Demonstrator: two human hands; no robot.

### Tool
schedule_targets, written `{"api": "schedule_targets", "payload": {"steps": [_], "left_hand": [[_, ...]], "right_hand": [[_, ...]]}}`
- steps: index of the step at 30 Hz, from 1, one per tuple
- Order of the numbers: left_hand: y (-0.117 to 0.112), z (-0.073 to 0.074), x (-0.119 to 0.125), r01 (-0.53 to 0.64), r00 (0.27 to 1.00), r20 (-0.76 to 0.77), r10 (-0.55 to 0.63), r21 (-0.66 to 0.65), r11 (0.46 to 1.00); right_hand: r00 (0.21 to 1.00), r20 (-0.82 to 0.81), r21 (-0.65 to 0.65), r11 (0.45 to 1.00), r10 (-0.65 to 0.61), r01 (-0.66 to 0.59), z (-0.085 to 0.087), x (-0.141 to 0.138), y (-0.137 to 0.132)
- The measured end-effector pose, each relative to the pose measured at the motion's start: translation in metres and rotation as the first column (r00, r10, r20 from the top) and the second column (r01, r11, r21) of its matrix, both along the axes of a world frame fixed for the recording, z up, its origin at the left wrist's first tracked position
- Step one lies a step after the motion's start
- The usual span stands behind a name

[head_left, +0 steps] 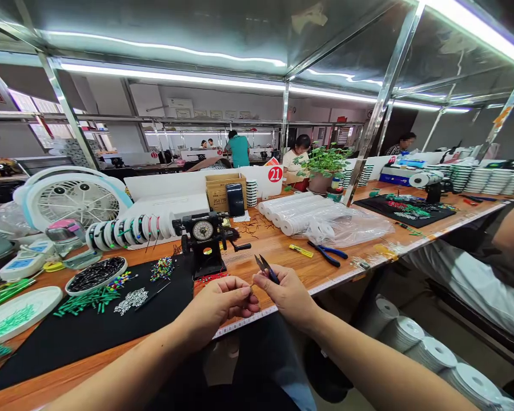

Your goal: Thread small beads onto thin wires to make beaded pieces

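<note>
My left hand [226,301] is closed in a pinch at the table's front edge, holding something too small to name. My right hand [288,294] faces it, fingers wrapped round small blue-handled snips [266,267] whose blades point up and left. The two hands nearly touch at the fingertips. Just behind them stands a black winding device with a dial [204,241]. Left of it a black mat [89,331] carries green beads [85,301], a heap of small silver parts [131,300] and coloured pins [163,268].
Blue-handled pliers [328,253] and a yellow tool [301,250] lie on the wooden table [282,245] to the right, near white rolls in plastic [308,214]. A fan [71,197], a row of spools [128,229], a cardboard box [223,191] and a potted plant [323,165] stand behind. A seated person [488,268] is at right.
</note>
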State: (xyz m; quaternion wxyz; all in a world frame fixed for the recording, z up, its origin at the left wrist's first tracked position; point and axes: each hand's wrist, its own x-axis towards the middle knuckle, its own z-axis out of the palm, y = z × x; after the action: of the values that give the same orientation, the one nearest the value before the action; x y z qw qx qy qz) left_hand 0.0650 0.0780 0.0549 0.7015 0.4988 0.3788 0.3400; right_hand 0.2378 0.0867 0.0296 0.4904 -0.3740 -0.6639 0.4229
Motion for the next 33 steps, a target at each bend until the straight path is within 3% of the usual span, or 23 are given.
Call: {"api": "schedule_targets", "payload": {"steps": [3, 9, 19, 26, 29, 33], "left_hand": [[0.005, 0.000, 0.001, -0.084, 0.996, 0.019, 0.084, 0.005, 0.996], [0.014, -0.002, 0.007, -0.126, 0.992, 0.031, 0.125, 0.007, 0.992], [0.028, -0.013, 0.031, -0.090, 0.993, 0.070, 0.090, -0.002, 0.996], [0.062, -0.018, 0.058, -0.145, 0.989, -0.030, 0.147, 0.052, 0.988], [0.063, -0.020, 0.059, -0.186, 0.978, -0.078, 0.191, 0.065, 0.980], [0.056, -0.019, 0.054, -0.229, 0.959, -0.147, 0.242, 0.100, 0.968]], "right_hand": [[0.973, 0.218, 0.170, 0.984, -0.082, 0.045, -0.004, 0.009, 0.000], [0.812, 0.526, 0.292, 0.951, -0.252, 0.105, -0.013, 0.016, -0.003], [0.712, 0.591, 0.385, 0.908, -0.379, 0.164, -0.021, 0.020, 0.009], [0.507, 0.723, 0.396, 0.883, -0.469, 0.252, -0.022, 0.052, 0.047], [0.408, 0.766, 0.399, 0.864, -0.498, 0.306, -0.023, 0.064, 0.067], [0.301, 0.825, 0.388, 0.867, -0.478, 0.313, -0.030, 0.058, 0.086]]}}
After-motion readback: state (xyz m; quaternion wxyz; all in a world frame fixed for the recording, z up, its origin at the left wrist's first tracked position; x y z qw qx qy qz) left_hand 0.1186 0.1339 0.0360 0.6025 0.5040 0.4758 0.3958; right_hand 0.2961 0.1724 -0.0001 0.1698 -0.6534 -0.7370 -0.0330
